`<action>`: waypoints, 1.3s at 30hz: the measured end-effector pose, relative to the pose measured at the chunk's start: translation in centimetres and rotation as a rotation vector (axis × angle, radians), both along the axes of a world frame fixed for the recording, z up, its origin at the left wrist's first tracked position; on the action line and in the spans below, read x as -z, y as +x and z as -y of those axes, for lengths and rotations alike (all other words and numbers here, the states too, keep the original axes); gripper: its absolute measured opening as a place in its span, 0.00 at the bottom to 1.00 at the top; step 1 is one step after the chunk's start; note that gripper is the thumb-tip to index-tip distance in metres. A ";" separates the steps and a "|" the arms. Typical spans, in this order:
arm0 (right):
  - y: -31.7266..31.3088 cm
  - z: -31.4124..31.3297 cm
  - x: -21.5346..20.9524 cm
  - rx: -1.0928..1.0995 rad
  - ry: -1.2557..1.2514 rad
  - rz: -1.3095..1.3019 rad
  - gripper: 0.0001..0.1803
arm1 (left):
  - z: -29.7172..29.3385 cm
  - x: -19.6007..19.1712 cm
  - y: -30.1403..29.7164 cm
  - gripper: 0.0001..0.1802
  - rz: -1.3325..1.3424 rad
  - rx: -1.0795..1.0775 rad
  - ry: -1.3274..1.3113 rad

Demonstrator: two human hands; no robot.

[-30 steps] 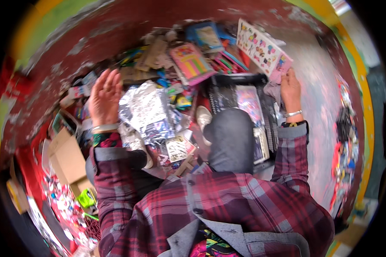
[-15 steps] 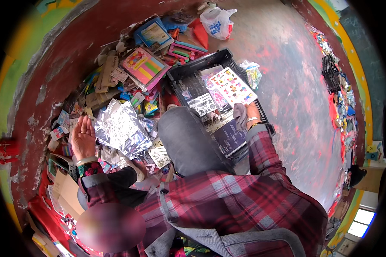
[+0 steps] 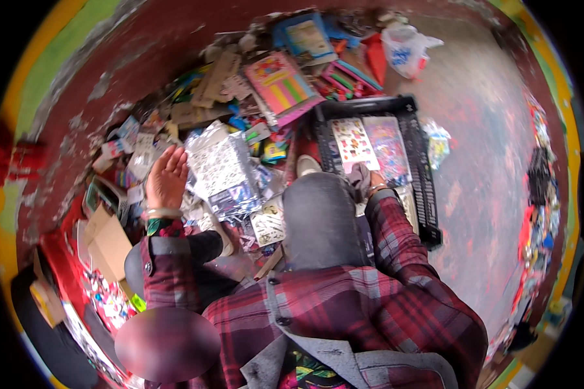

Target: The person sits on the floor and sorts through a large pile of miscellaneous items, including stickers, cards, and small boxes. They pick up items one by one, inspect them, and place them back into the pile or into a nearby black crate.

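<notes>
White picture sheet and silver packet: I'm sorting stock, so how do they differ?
The white sheet carries small coloured pictures, while the silver packet is shiny. The sheet is in or over the black crate, beside the right hand; the packet lies outside the crate. The packet looks larger than the sheet. Both look thin.

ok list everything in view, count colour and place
large crate: 1, black, right of centre
picture sheet: 1, white and multicoloured, in large crate
patterned sheet: 1, multicoloured, beside picture sheet
cloth: 1, grey, at right hand
silver pack: 1, silver, right of left hand
striped packet: 1, multicoloured, upper middle
flat packet: 1, blue, behind striped packet
plastic bag: 1, white, beyond large crate
cardboard box: 1, brown, left
loose items: uncountable, mixed colours, left and far right
shoes: 2, pale, on floor
sleeves: 2, red plaid, lower half
left hand: 1, bare, left of silver pack
right hand: 1, bare, at picture sheet's near edge
</notes>
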State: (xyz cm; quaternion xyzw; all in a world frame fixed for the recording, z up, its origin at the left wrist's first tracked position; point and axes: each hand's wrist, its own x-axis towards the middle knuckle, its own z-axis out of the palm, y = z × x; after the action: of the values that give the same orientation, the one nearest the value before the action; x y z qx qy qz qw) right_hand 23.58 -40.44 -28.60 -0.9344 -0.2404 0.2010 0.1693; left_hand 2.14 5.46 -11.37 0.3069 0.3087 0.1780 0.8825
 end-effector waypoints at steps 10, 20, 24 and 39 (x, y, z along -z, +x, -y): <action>4.5 0.2 -0.8 0.613 0.686 -0.739 0.12 | -2.6 4.7 0.5 0.18 -0.082 -0.365 0.073; -8.4 -20.9 -34.2 -0.029 1.021 -0.760 0.12 | 0.6 15.5 1.0 0.23 -0.321 -0.392 -0.201; -13.8 -24.5 -29.4 -0.231 0.780 -1.106 0.11 | 0.5 15.8 1.5 0.24 -0.350 -0.397 -0.234; -13.7 -25.5 -22.5 -0.573 0.378 -0.814 0.11 | 2.2 23.2 1.1 0.20 -0.550 -0.202 -0.261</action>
State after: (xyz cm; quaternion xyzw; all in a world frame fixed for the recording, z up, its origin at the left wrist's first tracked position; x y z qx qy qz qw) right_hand 9.83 -14.97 -6.07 -0.6308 -0.4328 0.5389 0.3527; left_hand 3.25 3.23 -34.54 0.1954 0.5848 0.1342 0.7758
